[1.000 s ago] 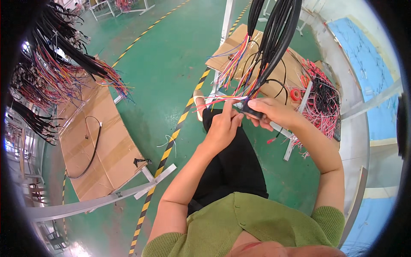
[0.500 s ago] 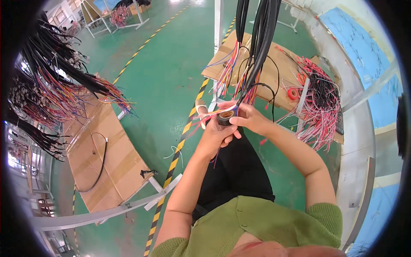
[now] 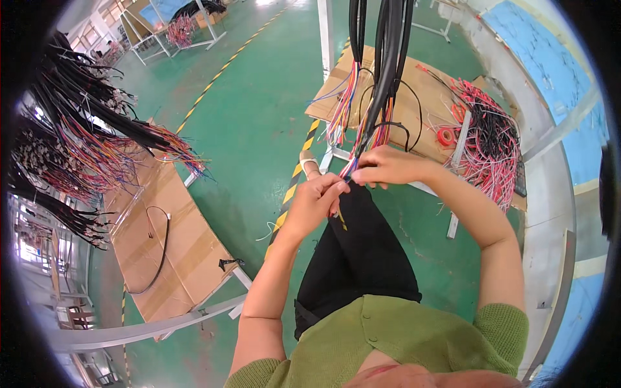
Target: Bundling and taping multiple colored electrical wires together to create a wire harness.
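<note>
A bundle of coloured wires [image 3: 349, 166] runs down from a thick black cable [image 3: 384, 84] to my two hands. My left hand [image 3: 315, 204] is closed, its thumb and forefinger pinching the lower part of the wires. Thin yellow ends [image 3: 341, 221] hang out beneath it. Just to the right, my right hand [image 3: 388, 166] is closed around the same bundle, its thumb and fingertips meeting close to the left ones. Something small and dark shows between the fingertips; what it is I cannot make out. The tape roll is hidden.
Behind my hands, a cardboard-covered bench [image 3: 414, 71] carries a red tape roll [image 3: 446, 136] and a heap of pink, white and black wires [image 3: 488, 145]. At left, black cable bundles [image 3: 84, 103] hang over another cardboard-covered bench [image 3: 174, 258]. A white post [image 3: 325, 35] stands ahead.
The black tape roll between my hands has gone from sight. The wires that stretched out leftward no longer show there. Both hands now pinch close together on the bundle.
</note>
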`<state>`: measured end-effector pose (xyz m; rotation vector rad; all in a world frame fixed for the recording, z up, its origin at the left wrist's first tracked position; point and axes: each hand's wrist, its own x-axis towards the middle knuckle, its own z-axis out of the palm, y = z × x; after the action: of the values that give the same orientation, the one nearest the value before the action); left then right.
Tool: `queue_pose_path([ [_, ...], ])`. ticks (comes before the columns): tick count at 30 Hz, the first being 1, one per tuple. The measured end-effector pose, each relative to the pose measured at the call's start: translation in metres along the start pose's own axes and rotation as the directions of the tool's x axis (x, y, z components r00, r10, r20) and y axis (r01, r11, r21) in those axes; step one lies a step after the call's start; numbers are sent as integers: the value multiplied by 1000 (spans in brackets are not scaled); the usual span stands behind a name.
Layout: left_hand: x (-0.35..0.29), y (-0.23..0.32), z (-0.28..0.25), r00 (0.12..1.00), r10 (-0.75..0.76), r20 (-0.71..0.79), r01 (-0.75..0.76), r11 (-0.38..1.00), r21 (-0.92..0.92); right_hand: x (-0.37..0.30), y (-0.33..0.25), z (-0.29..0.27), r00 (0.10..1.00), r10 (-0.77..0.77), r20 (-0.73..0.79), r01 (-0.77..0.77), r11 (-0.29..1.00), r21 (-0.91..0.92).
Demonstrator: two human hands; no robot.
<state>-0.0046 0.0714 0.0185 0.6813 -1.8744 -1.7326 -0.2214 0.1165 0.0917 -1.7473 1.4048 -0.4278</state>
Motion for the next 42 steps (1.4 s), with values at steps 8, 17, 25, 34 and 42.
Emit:
queue_pose_path([
  [8, 0, -1, 24, 986, 71, -150, -71, 997, 5, -19, -24, -21, 953, 119, 280, -224, 898, 379],
  [17, -8, 8, 26, 993, -111, 28, 112, 895, -432, -10, -12, 17, 997, 10, -82, -4, 997, 78],
  [25, -3, 7, 25, 993, -114, 2, 106, 913, -394, -11, 10, 42, 968, 199, -154, -65, 790, 610],
  [34, 22, -8, 66, 984, -79, -157, 18, 934, -356, -30, 37, 78, 810, 156, -565, 337, 664, 667],
  [42, 24, -13, 97, 989, 56, -140, -66, 995, -74, -51, 42, 57, 730, 201, -653, 252, 809, 530],
])
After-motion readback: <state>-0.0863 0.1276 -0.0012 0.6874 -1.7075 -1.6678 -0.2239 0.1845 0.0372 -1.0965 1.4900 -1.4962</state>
